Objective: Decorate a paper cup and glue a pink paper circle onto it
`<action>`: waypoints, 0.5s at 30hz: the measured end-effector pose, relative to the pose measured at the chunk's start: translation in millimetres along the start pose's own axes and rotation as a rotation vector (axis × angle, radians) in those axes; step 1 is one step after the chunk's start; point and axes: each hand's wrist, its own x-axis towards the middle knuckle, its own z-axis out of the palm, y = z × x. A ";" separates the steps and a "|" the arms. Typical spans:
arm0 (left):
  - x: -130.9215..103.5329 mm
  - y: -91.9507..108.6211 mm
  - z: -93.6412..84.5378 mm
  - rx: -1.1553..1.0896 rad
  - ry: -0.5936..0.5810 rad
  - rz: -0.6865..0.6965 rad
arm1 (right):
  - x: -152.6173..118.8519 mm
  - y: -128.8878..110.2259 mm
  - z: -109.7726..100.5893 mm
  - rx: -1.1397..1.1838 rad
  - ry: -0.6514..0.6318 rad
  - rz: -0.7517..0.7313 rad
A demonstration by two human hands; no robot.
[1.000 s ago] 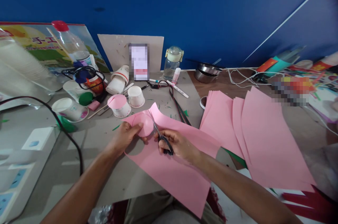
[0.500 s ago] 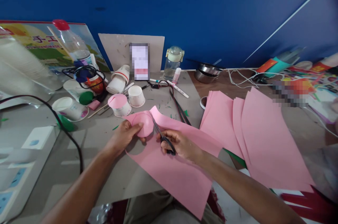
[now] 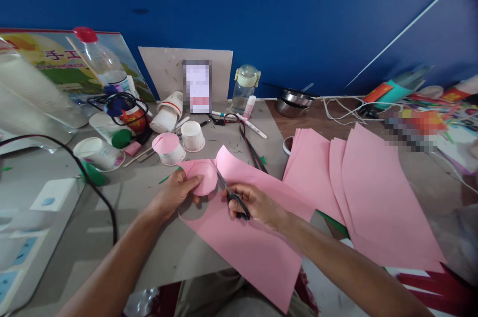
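Observation:
My left hand (image 3: 179, 190) pinches the round part of a pink paper sheet (image 3: 244, 249), thumb on top and fingers beneath. A drawn curve shows on that round part, which is partly cut out and still joined to the sheet near its upper edge. My right hand (image 3: 252, 205) grips black-handled scissors (image 3: 223, 181), their blades on the paper just right of the round part. Right of the cut, a corner of the sheet curls upward. Behind my left hand stands a paper cup (image 3: 172, 155) topped with pink paper, beside a plain white paper cup (image 3: 192, 136).
More pink sheets (image 3: 381, 202) lie fanned out at the right. A phone (image 3: 197, 87) leans on a board (image 3: 160, 70) at the back, left of a lidded water bottle (image 3: 245, 88). A black cable (image 3: 108, 202) loops across the left side, near a tipped paper cup (image 3: 91, 153).
The scissor blades have moved slightly left along the round part's edge. The round part has tilted a little lower, and the paper corner right of the cut has lifted.

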 end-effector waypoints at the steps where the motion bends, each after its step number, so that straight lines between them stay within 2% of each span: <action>1: 0.7 -1.2 -0.6 0.013 -0.004 0.000 | 0.1 0.4 0.2 0.007 0.004 0.000; 8: 1.2 -2.8 -2.8 0.076 0.009 -0.009 | -0.8 3.6 -1.5 0.048 0.003 0.009; 15: 4.3 -5.9 -3.1 0.075 0.049 -0.045 | -1.6 6.2 -7.8 -0.007 0.036 0.041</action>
